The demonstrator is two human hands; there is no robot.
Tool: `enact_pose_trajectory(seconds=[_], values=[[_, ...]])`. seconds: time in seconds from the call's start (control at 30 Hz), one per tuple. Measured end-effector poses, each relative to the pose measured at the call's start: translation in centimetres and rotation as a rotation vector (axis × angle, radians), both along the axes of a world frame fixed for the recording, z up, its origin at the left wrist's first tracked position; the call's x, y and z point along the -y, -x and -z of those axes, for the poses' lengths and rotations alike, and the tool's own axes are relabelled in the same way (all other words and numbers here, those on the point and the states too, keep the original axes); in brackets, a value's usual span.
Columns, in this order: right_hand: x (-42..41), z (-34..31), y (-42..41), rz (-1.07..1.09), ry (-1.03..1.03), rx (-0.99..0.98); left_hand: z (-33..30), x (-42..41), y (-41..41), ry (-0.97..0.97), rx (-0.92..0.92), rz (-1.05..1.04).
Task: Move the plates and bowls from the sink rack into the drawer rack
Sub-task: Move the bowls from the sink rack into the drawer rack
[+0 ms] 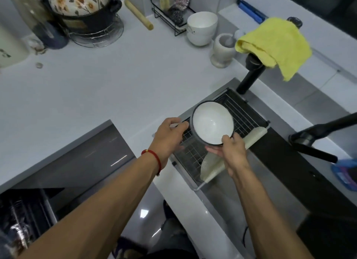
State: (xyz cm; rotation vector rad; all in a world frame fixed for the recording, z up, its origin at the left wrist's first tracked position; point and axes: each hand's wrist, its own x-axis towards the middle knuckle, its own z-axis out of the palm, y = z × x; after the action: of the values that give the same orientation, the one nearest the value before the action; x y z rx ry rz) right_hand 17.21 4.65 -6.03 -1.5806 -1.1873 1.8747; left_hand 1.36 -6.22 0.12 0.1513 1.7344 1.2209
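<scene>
Bowl (212,123) between both hands' fingers (227,141)

Between the sink rack (249,112) and the open drawer rack (23,212) at lower left lies a broad stretch of bare white counter (116,88), and a hand could cross there freely. Both hands, the left hand (168,137) and right hand (229,152), are at the black-rimmed bowl (212,123) tilted over the rack's near end. Behind the rack the black faucet (251,75) rises, a yellow cloth (274,44) draped over its top and hanging toward the rack. To the right a second black spout (318,139) reaches in over the sink. Along the back edge stand a stone mortar (222,50), a white bowl (201,27) and a wire caddy (172,11), well apart from the rack.
</scene>
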Motion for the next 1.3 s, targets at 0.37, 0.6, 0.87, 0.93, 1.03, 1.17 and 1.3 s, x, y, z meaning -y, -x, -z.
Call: enact_pose_trajectory(seconds=[0.37,0.6,0.87,0.93,1.03,1.17,1.3], values=[[12.1,-3.1,4.9,-0.669,0.235,-0.201,2.6,17.9,1.6,-0.217,0.279,-0.476],[29.5,-0.1,10.8,-0.973,0.653,-0.391,4.0,38.8,3.1,-0.323,0.317,-0.648],[52.2,2.3,17.0,-1.122,0.481,-0.245,6.9,63.1,5.9,-0.100,0.114,-0.746],[56.3,2.4,18.6,-1.164,0.377,-0.159,7.4,67.9,7.4,0.125,-0.051,-0.740],[60.6,3.0,21.4,-1.208,0.188,0.050,9.1,74.5,9.4,0.412,-0.306,-0.668],[64.3,5.2,26.3,-1.237,-0.025,0.301,12.2,81.0,12.0,0.664,-0.548,-0.452],[66.6,9.7,30.7,-1.286,-0.011,0.450,15.5,84.1,13.5,0.898,-0.564,-0.222]])
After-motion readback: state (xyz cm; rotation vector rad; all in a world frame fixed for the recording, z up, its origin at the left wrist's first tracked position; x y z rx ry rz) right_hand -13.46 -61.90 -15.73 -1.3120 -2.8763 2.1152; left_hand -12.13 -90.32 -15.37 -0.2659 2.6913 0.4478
